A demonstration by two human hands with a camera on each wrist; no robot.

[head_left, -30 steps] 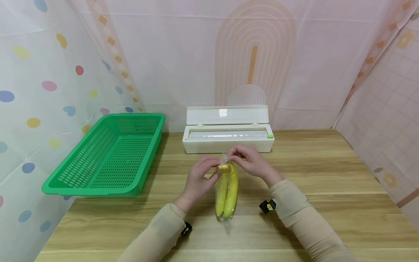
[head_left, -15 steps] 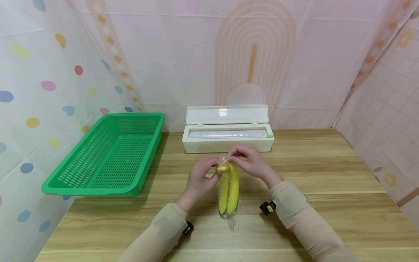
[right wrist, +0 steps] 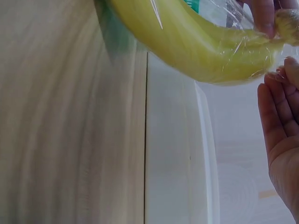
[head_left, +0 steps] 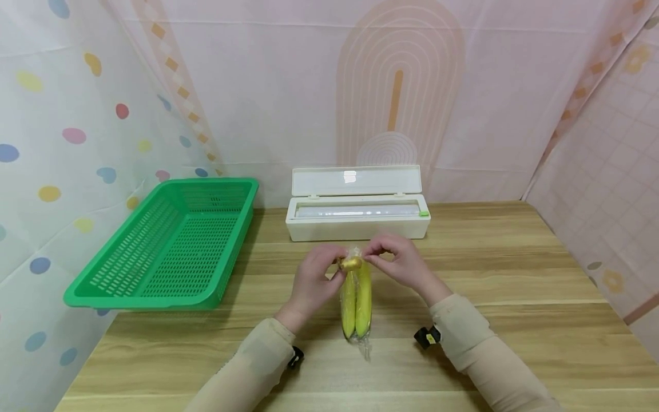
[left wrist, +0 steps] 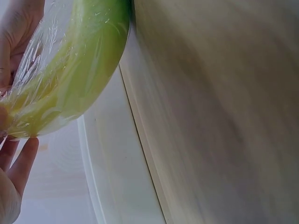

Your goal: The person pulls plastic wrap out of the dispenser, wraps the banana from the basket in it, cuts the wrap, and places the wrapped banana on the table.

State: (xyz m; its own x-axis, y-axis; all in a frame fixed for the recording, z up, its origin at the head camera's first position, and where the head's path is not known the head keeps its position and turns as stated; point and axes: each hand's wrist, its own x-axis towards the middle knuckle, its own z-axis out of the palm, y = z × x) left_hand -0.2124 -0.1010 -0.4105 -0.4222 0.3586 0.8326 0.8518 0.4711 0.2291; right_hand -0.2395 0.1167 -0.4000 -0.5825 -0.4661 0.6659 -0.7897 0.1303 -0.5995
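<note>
Two yellow bananas (head_left: 363, 306), joined at the stem, hang wrapped in clear cling film (head_left: 364, 346), with a loose tail of film at their lower tips. My left hand (head_left: 315, 280) pinches the brownish stem (head_left: 351, 263) from the left between thumb and fingers. On the right, my right hand (head_left: 399, 263) pinches a bit of cling film beside the stem. In the right wrist view the film stretches smooth over the banana's curve (right wrist: 187, 42), and the right fingertips (right wrist: 275, 77) meet on its edge. Wrinkled film covers the banana (left wrist: 93, 70) in the left wrist view.
Behind the hands stands a white cling film dispenser (head_left: 357, 229), its lid raised, with a roll inside and a green slider at its right end. A green plastic basket (head_left: 218, 286) is at the left on the wooden table (head_left: 515, 320). Patterned curtains (head_left: 268, 86) enclose the table.
My right hand has drawn slightly right and down from the stem. The bananas swung a little right, then back left, and hang straighter. The left hand stays at the stem.
</note>
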